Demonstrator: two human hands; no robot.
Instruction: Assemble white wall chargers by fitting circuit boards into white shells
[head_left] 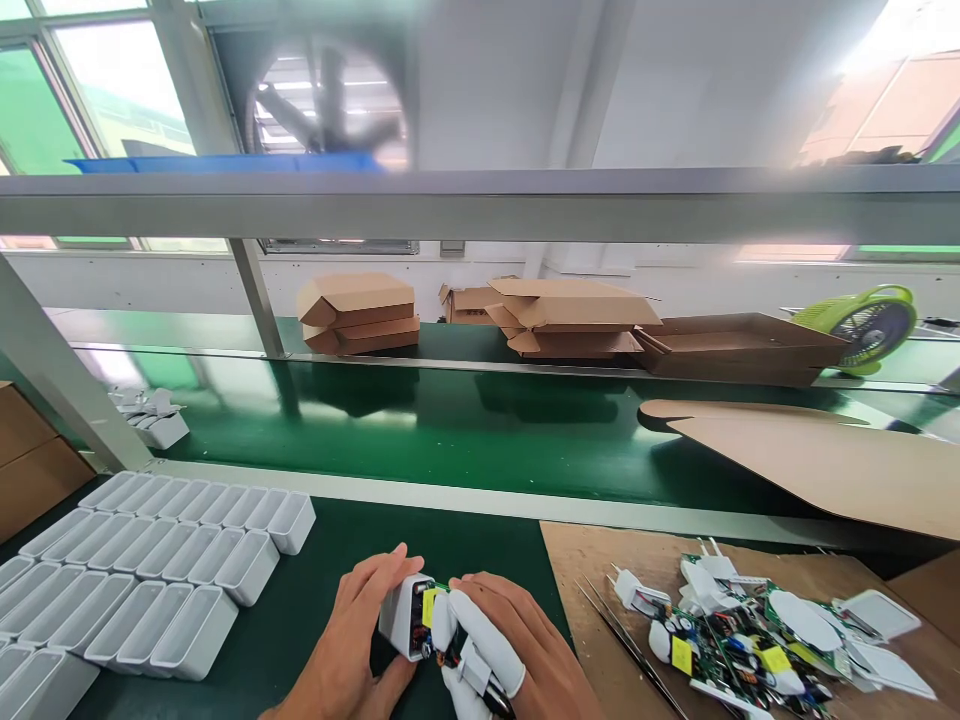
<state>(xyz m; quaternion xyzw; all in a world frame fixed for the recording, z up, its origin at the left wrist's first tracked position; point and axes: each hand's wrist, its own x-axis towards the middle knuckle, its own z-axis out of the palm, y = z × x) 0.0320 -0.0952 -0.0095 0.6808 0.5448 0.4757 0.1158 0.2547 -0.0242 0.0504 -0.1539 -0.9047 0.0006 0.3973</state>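
- Head view, the room: a dark green worktop (pixel 315 600) runs along a glossy green conveyor belt (pixel 450 430), with a metal rail between them. A grey metal shelf beam (pixel 480 200) crosses overhead. Behind it are bright windows (pixel 120 80) and a large wall fan (pixel 330 100).
- Beyond the belt lie flat folded cardboard boxes (pixel 360 312) and a lime-green plastic fan (pixel 862 325).
- On the left, smooth white rectangular casings (pixel 150 580) stand open side up in tight rows.
- On the right, a brown cardboard sheet (pixel 592 570) carries a loose pile of green boards and white plug caps (pixel 750 640). Thin metal tweezers (pixel 622 640) lie just beside the pile.
- At the near edge, the left hand (pixel 352 640) is closed around a white housing (pixel 401 615).
- The right hand (pixel 525 640), with white finger cots (pixel 487 640), pinches a circuit board (pixel 433 606) with a yellow part at the housing's open end. The hands are together.
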